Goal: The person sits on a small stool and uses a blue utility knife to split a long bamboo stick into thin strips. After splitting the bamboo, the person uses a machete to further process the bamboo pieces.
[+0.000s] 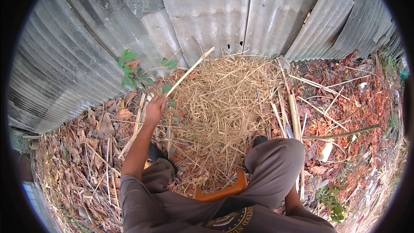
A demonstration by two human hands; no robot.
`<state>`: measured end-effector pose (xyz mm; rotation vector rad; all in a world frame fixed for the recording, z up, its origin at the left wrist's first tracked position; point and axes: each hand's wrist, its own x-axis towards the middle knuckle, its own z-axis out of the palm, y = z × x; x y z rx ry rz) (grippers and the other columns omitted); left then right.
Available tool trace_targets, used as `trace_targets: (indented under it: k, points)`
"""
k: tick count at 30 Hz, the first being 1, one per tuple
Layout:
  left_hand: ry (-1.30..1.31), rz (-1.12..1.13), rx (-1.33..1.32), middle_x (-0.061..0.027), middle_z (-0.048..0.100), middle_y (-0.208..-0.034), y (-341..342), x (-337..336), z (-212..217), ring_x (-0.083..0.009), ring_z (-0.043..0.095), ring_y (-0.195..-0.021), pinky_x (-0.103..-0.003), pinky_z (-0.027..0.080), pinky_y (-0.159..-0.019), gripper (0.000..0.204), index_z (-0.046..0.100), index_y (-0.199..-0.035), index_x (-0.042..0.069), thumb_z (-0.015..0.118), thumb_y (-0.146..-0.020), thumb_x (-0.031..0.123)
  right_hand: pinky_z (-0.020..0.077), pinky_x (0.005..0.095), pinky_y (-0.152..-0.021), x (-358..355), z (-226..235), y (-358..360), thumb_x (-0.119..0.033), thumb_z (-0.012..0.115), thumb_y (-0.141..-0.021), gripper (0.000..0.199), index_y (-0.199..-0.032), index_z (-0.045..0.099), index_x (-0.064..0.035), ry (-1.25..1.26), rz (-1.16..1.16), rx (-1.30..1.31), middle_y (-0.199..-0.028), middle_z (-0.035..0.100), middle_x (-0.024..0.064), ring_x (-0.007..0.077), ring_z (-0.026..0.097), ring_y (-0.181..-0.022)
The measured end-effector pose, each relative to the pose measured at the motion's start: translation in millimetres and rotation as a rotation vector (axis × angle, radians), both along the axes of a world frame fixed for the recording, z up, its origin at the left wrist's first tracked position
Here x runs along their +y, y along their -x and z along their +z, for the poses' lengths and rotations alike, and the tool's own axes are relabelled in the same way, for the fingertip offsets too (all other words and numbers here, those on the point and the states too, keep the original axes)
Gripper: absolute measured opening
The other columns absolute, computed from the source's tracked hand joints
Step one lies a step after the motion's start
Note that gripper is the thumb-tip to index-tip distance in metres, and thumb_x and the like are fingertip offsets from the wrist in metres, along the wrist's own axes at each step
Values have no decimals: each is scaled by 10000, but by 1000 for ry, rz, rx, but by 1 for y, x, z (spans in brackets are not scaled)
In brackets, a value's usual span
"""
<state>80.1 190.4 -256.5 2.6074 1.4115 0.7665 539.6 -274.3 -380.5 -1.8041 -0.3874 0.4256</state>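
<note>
My left hand [154, 108] is stretched out ahead and closed around a long dry stalk [190, 71] that slants up toward the corrugated metal wall [207, 13]. A heap of dry straw [220, 108] lies right of that hand, in front of my knees. My right hand is hidden; only its forearm [292, 200] shows beside my right knee [280, 155]. An orange-brown curved piece [224, 190], perhaps a seat or a handle, sticks out between my legs.
Weathered corrugated sheets wall off the back and left. A small green weed [129, 71] grows at the wall's foot. Dead leaves and cut stalks [86, 155] cover the ground. A long stick [340, 134] lies on reddish leaf litter at right.
</note>
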Motion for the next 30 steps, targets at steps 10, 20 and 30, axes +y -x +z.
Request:
trace_targets:
  k: [10, 20, 30]
  points:
    - [-134, -36, -400, -60, 577, -752, -58, -89, 207, -159, 545, -611, -298, 435, -552, 267, 717, -1079, 127, 727, -814, 93, 246, 215, -399, 169, 265, -28, -243, 592, -954, 195, -841, 567, -86, -375, 161, 4, -540, 394, -71, 24, 348, -434]
    - [-14, -92, -434, -19, 567, -775, -83, -206, 335, -78, 505, -642, -236, 414, -563, 289, 690, -1115, 41, 706, -827, 23, 318, 202, -450, 250, 443, 131, -245, 736, -856, 334, -1034, 649, 23, -737, 663, 139, -620, 509, -63, 16, 419, -503]
    - [818, -122, -676, -51, 622, -858, -73, -249, 331, -75, 602, -616, -200, 500, -497, 399, 561, -1276, 13, 647, -910, 148, 332, 237, -421, 264, 436, 144, -174, 717, -856, 216, -927, 610, -1, -790, 759, 429, -573, 500, 1, 76, 430, -443]
